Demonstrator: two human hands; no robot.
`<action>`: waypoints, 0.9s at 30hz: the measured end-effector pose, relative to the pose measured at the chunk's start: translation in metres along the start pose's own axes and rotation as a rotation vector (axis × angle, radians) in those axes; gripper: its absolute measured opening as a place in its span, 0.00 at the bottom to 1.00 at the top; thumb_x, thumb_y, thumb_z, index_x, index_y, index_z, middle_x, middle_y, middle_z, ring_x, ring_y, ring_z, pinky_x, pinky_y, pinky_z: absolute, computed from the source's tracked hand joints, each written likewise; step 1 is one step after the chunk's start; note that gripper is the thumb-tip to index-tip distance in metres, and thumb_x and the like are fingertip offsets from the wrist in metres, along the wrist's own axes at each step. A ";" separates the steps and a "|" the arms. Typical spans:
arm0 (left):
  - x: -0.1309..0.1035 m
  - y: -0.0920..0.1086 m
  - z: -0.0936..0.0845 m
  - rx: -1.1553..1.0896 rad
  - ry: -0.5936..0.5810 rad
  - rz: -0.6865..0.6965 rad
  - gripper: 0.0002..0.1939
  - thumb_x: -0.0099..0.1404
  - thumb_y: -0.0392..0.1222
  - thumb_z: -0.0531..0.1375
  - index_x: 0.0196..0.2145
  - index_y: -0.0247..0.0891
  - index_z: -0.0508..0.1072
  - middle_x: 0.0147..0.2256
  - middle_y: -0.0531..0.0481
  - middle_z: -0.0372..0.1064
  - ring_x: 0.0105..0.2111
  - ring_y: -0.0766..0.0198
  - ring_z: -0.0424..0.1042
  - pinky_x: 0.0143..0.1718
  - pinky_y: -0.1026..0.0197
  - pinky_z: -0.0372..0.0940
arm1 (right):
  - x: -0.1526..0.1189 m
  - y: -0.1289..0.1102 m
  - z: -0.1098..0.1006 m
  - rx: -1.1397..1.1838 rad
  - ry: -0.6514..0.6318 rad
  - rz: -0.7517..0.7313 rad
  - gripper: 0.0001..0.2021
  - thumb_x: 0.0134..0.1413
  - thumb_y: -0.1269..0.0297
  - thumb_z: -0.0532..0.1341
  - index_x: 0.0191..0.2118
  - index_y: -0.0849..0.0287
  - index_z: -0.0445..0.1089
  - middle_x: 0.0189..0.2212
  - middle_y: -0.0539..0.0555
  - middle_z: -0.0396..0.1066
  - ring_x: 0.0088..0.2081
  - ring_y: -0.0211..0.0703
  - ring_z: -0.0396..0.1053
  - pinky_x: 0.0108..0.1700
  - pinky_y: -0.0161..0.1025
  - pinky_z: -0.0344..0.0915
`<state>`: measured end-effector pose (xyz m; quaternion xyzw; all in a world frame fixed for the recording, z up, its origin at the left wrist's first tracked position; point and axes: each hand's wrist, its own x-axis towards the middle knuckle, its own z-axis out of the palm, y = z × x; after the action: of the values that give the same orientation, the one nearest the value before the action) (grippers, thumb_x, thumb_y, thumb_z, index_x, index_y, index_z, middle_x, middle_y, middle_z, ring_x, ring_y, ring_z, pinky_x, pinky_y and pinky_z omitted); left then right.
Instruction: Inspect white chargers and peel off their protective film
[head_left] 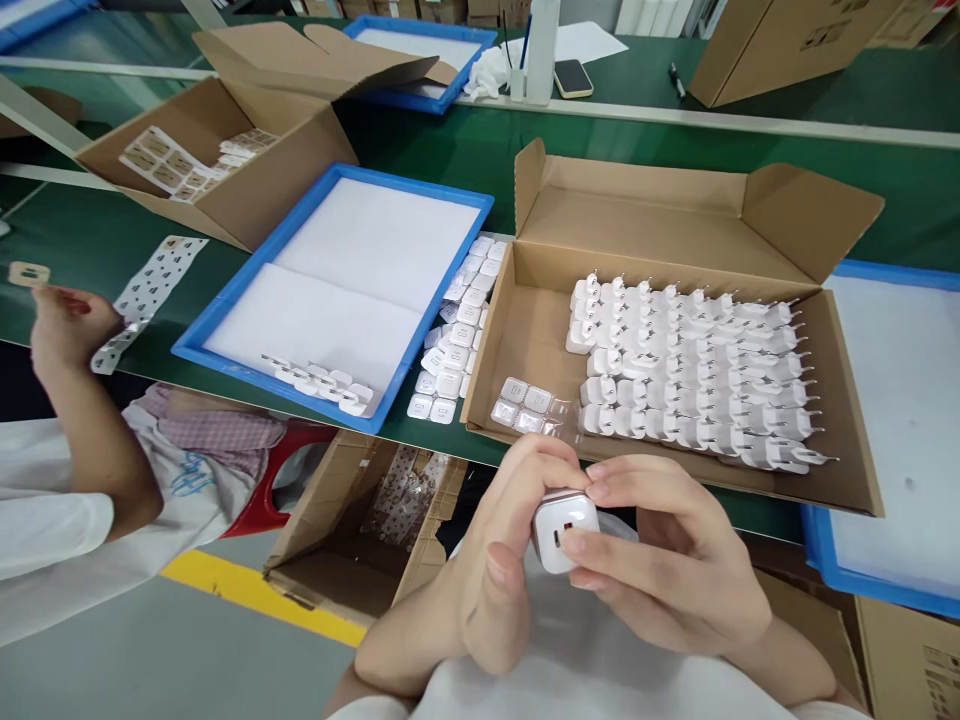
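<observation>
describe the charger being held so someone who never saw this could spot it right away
Start at the open cardboard box of white chargers on the green table, then look just below its near edge. There the left hand and right hand grip one white charger together. Unlike the boxed rows, it is lifted off the table, its port face towards the camera.

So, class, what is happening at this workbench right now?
A person holds one white charger in both hands, the left hand and right hand pinching it over their lap. Ahead, a cardboard box holds rows of similar chargers, and a blue tray has a few more. At the left, a co-worker's hand lifts a small label.
</observation>
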<state>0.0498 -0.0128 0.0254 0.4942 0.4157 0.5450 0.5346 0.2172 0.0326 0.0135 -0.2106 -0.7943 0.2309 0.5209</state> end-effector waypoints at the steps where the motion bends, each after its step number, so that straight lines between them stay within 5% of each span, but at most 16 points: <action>1: 0.000 0.000 0.000 -0.001 0.000 0.001 0.35 0.78 0.73 0.43 0.47 0.45 0.77 0.42 0.45 0.67 0.45 0.49 0.67 0.50 0.47 0.64 | 0.000 0.000 0.000 0.003 0.000 0.003 0.08 0.70 0.75 0.64 0.45 0.62 0.81 0.47 0.58 0.72 0.53 0.48 0.75 0.55 0.41 0.80; 12: 0.005 -0.003 -0.001 -0.020 -0.041 0.045 0.33 0.79 0.71 0.40 0.49 0.46 0.74 0.44 0.47 0.64 0.44 0.52 0.66 0.51 0.47 0.61 | 0.001 0.004 0.002 0.000 -0.018 -0.032 0.10 0.75 0.74 0.59 0.48 0.63 0.80 0.48 0.61 0.71 0.52 0.51 0.73 0.52 0.47 0.80; 14: 0.005 -0.003 -0.002 -0.054 -0.043 0.028 0.33 0.80 0.71 0.40 0.49 0.46 0.74 0.45 0.47 0.65 0.44 0.52 0.66 0.51 0.48 0.61 | -0.001 0.007 0.005 0.093 0.038 -0.038 0.13 0.76 0.67 0.62 0.58 0.66 0.78 0.50 0.62 0.71 0.54 0.52 0.73 0.54 0.47 0.79; 17: 0.003 -0.002 -0.003 -0.083 -0.061 0.012 0.34 0.80 0.70 0.40 0.49 0.45 0.75 0.45 0.46 0.66 0.44 0.52 0.67 0.51 0.48 0.61 | -0.005 0.012 0.010 0.260 0.096 0.048 0.31 0.73 0.60 0.69 0.75 0.63 0.64 0.56 0.63 0.74 0.58 0.53 0.73 0.59 0.49 0.77; 20: 0.003 -0.002 -0.002 -0.105 -0.048 -0.008 0.33 0.81 0.68 0.42 0.47 0.43 0.76 0.44 0.46 0.66 0.43 0.53 0.66 0.49 0.49 0.60 | -0.007 0.014 0.013 0.355 0.078 0.135 0.35 0.70 0.66 0.71 0.77 0.53 0.61 0.59 0.61 0.77 0.58 0.53 0.76 0.61 0.52 0.77; 27: 0.007 0.000 0.001 -0.138 -0.027 -0.003 0.28 0.82 0.64 0.45 0.45 0.42 0.74 0.41 0.48 0.66 0.38 0.57 0.64 0.44 0.52 0.59 | -0.005 0.014 0.014 0.405 0.107 0.138 0.34 0.68 0.73 0.71 0.74 0.53 0.65 0.57 0.60 0.81 0.52 0.52 0.80 0.55 0.51 0.81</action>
<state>0.0510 -0.0055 0.0263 0.4630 0.3706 0.5650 0.5737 0.2077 0.0390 -0.0037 -0.1672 -0.6868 0.4093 0.5769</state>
